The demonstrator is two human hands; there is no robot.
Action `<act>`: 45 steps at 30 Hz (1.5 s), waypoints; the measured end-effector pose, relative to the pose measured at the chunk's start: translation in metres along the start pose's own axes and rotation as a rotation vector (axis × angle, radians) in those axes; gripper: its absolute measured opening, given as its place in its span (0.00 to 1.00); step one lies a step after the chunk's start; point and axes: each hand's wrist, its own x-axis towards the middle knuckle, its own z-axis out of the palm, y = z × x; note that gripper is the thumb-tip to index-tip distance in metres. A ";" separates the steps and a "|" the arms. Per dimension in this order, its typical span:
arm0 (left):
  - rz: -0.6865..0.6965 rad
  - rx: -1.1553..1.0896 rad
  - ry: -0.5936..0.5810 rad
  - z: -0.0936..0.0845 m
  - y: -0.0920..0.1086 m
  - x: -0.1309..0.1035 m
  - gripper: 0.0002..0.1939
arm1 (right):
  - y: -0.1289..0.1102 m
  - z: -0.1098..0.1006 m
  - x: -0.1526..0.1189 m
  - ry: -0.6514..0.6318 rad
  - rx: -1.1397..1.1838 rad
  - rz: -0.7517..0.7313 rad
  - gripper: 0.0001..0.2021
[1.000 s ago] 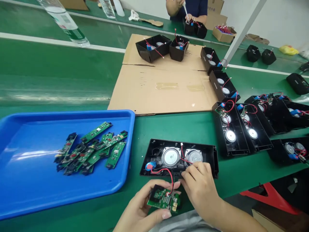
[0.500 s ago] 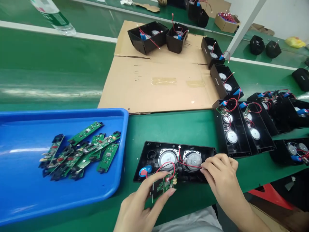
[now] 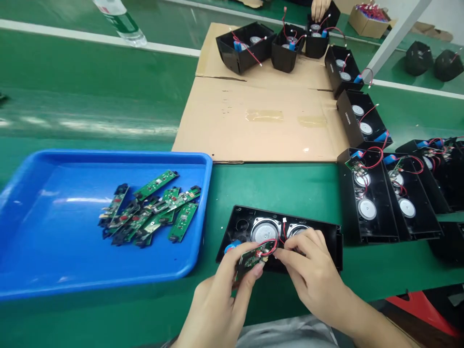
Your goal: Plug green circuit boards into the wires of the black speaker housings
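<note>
"What's nearest, bottom centre?"

"The left hand [image 3: 223, 295] pinches a green circuit board [image 3: 248, 259], tilted, with components on its face and a red wire [image 3: 272, 247] looping off. The right hand's [image 3: 315, 270] fingers are drawn narrow beside it; whether they grip anything, I can't tell."

"What's changed?"

"That hand has left the right end of the open black case [image 3: 328, 237]. Farther off, upper right of centre, a co-worker's hand [image 3: 320, 8] now reaches to a black box [image 3: 316, 48] at the cardboard's [image 3: 261, 137] edge."
</note>
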 end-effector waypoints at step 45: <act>0.849 0.463 -0.062 -0.004 -0.012 0.012 0.10 | 0.005 -0.016 0.010 -0.125 0.096 0.223 0.08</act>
